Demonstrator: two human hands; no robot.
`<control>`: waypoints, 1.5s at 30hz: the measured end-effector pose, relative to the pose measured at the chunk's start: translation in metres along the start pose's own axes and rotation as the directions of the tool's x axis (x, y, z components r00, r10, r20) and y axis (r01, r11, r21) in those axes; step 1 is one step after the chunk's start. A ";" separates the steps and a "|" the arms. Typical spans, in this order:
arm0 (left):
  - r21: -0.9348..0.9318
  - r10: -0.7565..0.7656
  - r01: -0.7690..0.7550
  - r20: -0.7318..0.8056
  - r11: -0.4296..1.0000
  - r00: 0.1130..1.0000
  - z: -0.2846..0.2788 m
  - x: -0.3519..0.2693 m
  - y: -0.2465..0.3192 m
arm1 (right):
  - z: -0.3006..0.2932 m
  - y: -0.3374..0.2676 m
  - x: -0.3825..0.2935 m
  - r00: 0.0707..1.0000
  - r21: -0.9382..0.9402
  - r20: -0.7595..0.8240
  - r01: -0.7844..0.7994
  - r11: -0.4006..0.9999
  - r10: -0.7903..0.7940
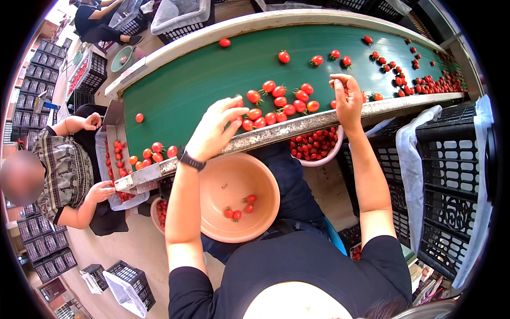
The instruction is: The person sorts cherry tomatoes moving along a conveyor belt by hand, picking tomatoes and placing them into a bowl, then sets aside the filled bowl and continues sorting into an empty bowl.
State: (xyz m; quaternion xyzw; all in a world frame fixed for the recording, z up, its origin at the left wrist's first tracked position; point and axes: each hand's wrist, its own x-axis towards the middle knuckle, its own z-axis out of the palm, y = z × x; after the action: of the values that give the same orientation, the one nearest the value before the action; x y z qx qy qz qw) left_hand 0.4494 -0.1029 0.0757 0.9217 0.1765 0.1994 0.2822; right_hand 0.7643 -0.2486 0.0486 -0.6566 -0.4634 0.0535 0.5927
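Observation:
Cherry tomatoes [280, 102], several with green stems, lie in a loose cluster on a green conveyor belt [191, 75]. My left hand [215, 129] reaches over the belt's near rail at the left of this cluster. Its fingers are apart, and tomatoes show partly hidden at the fingertips. Right of the cluster, my right hand [348, 101] is raised over the rail with curled fingers. Red shows behind its thumb; whether a tomato is held or lies on the belt cannot be told. On my lap rests an orange plastic basin [215, 179] with several tomatoes inside.
A pink basin [340, 145] full of tomatoes stands below the rail. Black plastic crates [446, 171] with white liners stand at right. At left, a co-worker [65, 175] sits by a lined crate [119, 203] at the belt's end. Another person [89, 20] sits farther back.

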 end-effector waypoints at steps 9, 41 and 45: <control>0.439 -0.105 0.127 -0.074 0.889 0.992 -0.011 0.020 -0.004 | -0.015 0.014 0.009 0.999 -0.016 0.005 0.037 0.999 -0.037; -0.292 0.503 -0.847 -0.701 0.444 0.505 -0.127 -0.188 0.184 | 0.089 -0.045 0.070 0.516 -0.227 0.819 -0.109 0.968 0.250; -0.708 0.726 -0.504 0.019 0.495 0.687 -0.135 -0.159 0.162 | 0.103 -0.052 0.042 0.408 -0.165 0.913 0.413 0.895 -0.020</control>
State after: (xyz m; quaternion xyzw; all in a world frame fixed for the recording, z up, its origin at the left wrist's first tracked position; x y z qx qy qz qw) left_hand 0.2843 -0.2378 0.2315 0.7803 -0.2982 0.1861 0.5172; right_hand 0.6960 -0.1525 0.0813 -0.5580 -0.7888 0.2255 0.1249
